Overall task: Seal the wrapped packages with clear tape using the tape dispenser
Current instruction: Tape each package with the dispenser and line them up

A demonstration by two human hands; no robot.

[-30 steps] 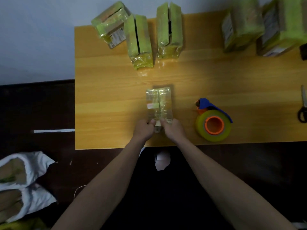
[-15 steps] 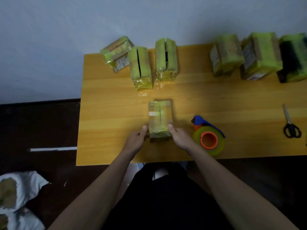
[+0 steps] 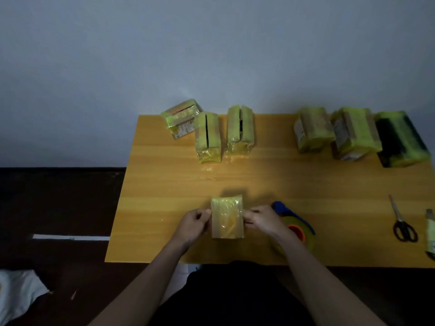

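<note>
A small package (image 3: 227, 217) in shiny clear wrap stands tipped up on the wooden table (image 3: 164, 184) near its front edge. My left hand (image 3: 194, 223) grips its left side and my right hand (image 3: 261, 220) grips its right side. Just right of my right hand lies the tape dispenser (image 3: 296, 229), a yellowish roll with an orange core and a blue handle, partly hidden by my wrist. Neither hand touches it.
Three wrapped packages (image 3: 208, 137) stand at the back middle of the table, and three more (image 3: 353, 135) at the back right. Black-handled scissors (image 3: 402, 222) lie at the right, with another item (image 3: 430, 234) at the frame's edge. A white bag (image 3: 16, 292) lies on the dark floor.
The package has been turned up from lying flat, so a broad face now shows. Both hands moved from its near end to its sides. The camera has tilted up.
</note>
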